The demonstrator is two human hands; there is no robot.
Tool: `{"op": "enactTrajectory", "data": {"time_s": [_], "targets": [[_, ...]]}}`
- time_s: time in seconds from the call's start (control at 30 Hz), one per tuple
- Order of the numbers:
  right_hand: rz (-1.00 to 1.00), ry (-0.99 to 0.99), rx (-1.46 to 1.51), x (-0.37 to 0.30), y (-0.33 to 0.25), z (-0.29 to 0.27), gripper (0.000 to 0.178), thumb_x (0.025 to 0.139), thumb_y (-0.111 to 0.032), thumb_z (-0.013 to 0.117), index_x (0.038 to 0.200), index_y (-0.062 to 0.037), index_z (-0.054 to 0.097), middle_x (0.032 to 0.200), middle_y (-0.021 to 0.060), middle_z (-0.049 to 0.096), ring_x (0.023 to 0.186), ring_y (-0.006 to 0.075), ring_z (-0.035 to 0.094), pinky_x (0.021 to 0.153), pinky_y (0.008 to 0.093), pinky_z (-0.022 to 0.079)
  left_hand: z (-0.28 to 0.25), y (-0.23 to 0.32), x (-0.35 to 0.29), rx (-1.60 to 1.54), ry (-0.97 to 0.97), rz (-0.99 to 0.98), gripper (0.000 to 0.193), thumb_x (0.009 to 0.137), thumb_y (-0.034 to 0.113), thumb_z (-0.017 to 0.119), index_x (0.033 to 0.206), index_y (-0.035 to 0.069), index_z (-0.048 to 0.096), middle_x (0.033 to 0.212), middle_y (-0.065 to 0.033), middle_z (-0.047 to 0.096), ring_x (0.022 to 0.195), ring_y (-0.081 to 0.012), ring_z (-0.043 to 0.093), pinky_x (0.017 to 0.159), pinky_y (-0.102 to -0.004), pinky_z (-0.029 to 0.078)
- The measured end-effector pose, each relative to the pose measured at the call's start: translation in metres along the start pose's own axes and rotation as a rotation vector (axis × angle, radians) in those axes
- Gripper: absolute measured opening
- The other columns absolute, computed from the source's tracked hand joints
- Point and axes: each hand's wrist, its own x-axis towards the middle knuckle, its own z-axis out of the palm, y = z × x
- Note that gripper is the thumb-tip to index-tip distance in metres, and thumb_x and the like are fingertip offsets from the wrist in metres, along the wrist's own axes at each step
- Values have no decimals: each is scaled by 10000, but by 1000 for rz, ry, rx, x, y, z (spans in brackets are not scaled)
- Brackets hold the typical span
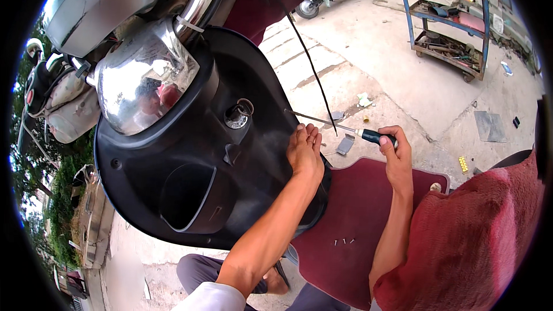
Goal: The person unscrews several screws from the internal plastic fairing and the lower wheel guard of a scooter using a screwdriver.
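The red seat cover point(472, 236) fills the lower right of the head view, nearest the lens, soft terry cloth over the saddle. Beyond it the right hand point(396, 158) is closed in a full fist around the black handle of a screwdriver point(345, 128), whose thin steel shaft points left toward the edge of the black panel point(190, 178). The left hand point(305, 152) lies flat on that panel's right rim, fingers together and straight, gripping nothing, only pressing. The panel looks like stiff, light moulded plastic, glossy and likely slippery, and apt to crack if bent; its rim or the open pocket point(187, 198) seem the safest places to grip. The screwdriver is rigid and light, best held at the handle, as it is now. A few small screws point(344, 242) lie loose on the maroon floor mat point(351, 224). A chrome cowl point(144, 83) shines above the panel, beside the key lock point(238, 114). On the concrete, a small yellow box point(462, 164) lies right, a flat grey sheet point(489, 125) beyond it, and a crumpled white-green wrapper point(364, 100) further back; their labels are too small to tell.
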Motion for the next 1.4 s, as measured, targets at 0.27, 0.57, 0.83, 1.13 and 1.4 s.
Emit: {"op": "enactTrajectory", "data": {"time_s": [0.27,0.57,0.83,1.13,1.4], "targets": [[73,48,102,-5,-23,7,183,1037,-173,555,1079,1,597,1089,71,565,845,71,484,727,214,403,6,-6,26,45,-79,-40,254,995,294,661,1067,71,563,1045,-77,607,1025,-222,603,950,-377,532],[-172,-78,86,-1,-15,1,166,940,-9,659,1081,-8,574,1081,66,547,893,61,497,718,215,427,7,-3,38,91,-87,-26,275,929,359,744,914,126,597,855,1,612,831,-147,609,789,-323,535],[331,5,50,-4,-13,-5,195,974,-53,642,1148,-17,562,1082,55,546,789,57,507,681,195,416,1,-6,53,111,-53,80,236,950,291,727,896,80,635,814,-17,650,686,-114,601,668,-246,527],[-71,-7,124,-3,-7,0,182,969,-26,633,1136,-2,563,1159,100,558,774,73,510,672,215,417,9,-7,50,8,-109,53,147,1016,172,616,1020,31,660,918,-76,698,790,-150,664,703,-255,560],[370,7,82,-5,-15,-4,156,993,-75,620,1121,-10,559,1144,78,556,796,82,510,673,223,414,3,-6,52,-37,-145,63,155,1029,165,589,1056,26,654,962,-82,699,834,-163,662,735,-269,546]]}}
